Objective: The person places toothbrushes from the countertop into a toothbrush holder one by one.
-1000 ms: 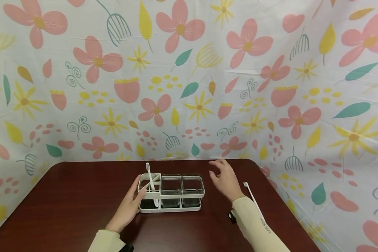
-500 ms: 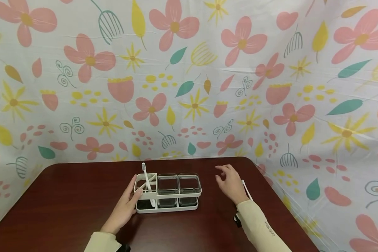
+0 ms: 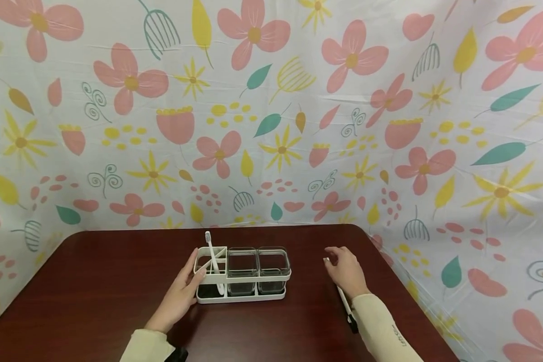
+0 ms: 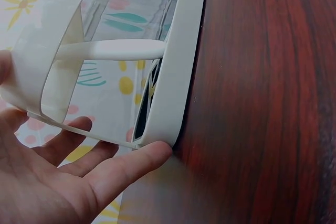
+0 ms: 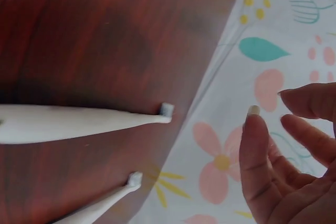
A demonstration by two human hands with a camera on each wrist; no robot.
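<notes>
A white toothbrush holder [image 3: 258,278] stands on the table with clear cups [image 3: 242,261] in its middle and right places. In its divided left section leans a white toothbrush [image 3: 214,259], bristle end up; its handle [image 4: 115,50] crosses the left wrist view. My left hand [image 3: 176,299] grips the holder's left end, thumb at the front, other fingers beside the end and base. Over the table's right side is my right hand [image 3: 348,274], thumb and fingers bent with a gap between them. Two white toothbrushes lie near it, a nearer one [image 5: 79,123] and another [image 5: 102,205].
The dark red-brown table [image 3: 117,281] has a rounded back edge. Behind and to the right hangs a white flower-print cloth [image 3: 271,125]. A black strap [image 3: 352,322] shows by the right sleeve.
My right hand has come down and to the right, over the loose toothbrushes. My left hand keeps its grip on the holder, and the holder stays in place.
</notes>
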